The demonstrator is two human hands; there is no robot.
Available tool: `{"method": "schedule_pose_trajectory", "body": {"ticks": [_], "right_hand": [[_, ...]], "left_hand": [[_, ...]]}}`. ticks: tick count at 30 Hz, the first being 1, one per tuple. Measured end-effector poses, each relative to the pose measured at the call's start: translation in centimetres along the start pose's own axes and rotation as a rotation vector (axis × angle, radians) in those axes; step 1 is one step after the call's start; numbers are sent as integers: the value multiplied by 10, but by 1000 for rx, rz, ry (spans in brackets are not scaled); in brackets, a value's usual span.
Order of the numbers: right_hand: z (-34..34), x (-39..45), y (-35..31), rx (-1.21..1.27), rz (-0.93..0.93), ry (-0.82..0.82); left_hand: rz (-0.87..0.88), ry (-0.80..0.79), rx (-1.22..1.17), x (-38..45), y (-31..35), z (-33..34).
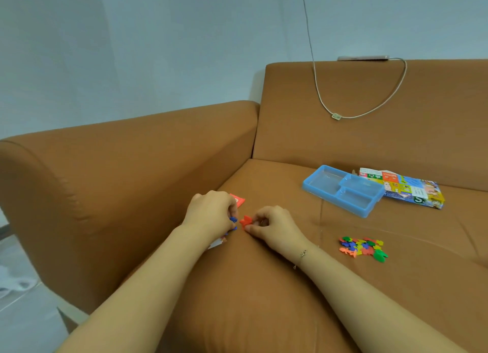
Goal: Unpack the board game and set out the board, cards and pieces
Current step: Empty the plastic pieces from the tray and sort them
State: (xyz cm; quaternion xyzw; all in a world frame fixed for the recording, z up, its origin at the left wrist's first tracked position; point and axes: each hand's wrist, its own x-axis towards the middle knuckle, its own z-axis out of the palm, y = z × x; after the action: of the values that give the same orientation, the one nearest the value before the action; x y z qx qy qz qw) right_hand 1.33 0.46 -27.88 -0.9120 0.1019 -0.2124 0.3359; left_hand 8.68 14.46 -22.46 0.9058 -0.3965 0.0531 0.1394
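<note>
My left hand [211, 212] and my right hand [274, 227] meet on the brown sofa seat [264, 286]. The left hand's curled fingers hold small blue pieces [233, 220]. A red piece [246, 221] is pinched at the fingertips of my right hand. A red card [239, 201] peeks out behind the left hand, and a white card edge [215, 244] shows under its wrist. A heap of several coloured pieces [363, 248] lies to the right. Farther back sit the empty blue plastic tray [343, 190] and the colourful game box [412, 189].
The sofa armrest [118, 181] rises on the left and the backrest [369, 131] behind. A white cable [335, 116] hangs down the backrest from a device [363, 58] on its top. Tiled floor [21, 286] shows at the lower left.
</note>
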Motion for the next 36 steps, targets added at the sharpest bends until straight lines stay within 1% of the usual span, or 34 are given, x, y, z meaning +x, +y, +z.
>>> {"method": "schedule_pose_trajectory", "body": {"ticks": [5,7,9,12,14,16,18,21,23,25,29,31,36], "right_hand": [[-7,-10,-1,78,15,14],[-18,-20,0,95,33,30],[-35,-31,4,98,40,73],[-65,-52,13,115,40,140],[-88,-69,20,104,42,159],[-108,-82,29,89,53,165],[-129,-93,43,38,69,183],[-149,-110,67,-21,89,239],[-154,-120,79,-52,100,258],[-154,-125,87,-119,87,239],[-148,-120,89,-245,-5,195],[-144,-115,89,-276,-21,186],[-139,-102,93,-269,-7,227]], "left_hand": [[-20,1,-51,-2,-2,-1],[-30,30,-65,-5,-1,-9],[-14,100,-79,-8,5,-17],[75,226,-94,-15,24,-24],[136,261,-130,-18,47,-22],[195,244,-171,-17,66,-13],[227,177,-235,-13,86,2],[234,51,-326,-10,110,30],[229,0,-360,-10,123,48],[246,6,-393,-9,133,66],[290,118,-441,-14,144,81],[280,126,-479,-14,148,85],[205,151,-464,-11,147,92]]}}
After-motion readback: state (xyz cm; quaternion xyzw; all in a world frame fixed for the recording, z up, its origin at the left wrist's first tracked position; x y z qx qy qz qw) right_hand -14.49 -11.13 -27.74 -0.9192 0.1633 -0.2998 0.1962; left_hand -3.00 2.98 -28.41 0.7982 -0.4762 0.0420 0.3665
